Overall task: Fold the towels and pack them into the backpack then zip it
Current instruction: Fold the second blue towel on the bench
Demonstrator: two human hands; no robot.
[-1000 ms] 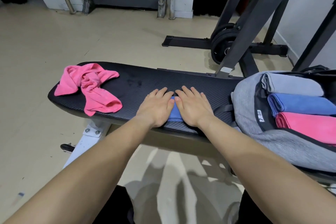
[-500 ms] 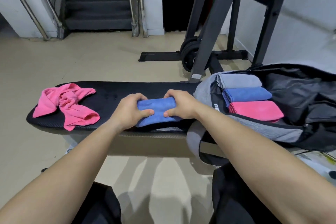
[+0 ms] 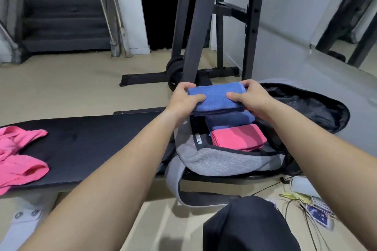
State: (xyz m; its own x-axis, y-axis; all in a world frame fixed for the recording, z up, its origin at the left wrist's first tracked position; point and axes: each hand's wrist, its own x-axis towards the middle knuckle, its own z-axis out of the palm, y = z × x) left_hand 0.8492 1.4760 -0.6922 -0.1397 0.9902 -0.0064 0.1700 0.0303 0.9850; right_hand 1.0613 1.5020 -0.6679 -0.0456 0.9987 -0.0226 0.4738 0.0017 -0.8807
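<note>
The left hand (image 3: 183,99) and right hand (image 3: 252,98) pinch the folded blue towel (image 3: 216,98) by its ends just above the open backpack (image 3: 214,161) at the desk's (image 3: 91,138) right end, where a slack grip could let the fold spring open going in.

Head view, sole camera: wide-angle, worn on the head, facing forward and down along the forearms. Close range; left hand (image 3: 183,100), right hand (image 3: 251,96) and the blue towel (image 3: 216,98) they hold sit just above centre. Bench (image 3: 91,142) at 8 o'clock, backpack (image 3: 224,161) at 4 o'clock, rack (image 3: 197,26) at 12 o'clock.
</note>
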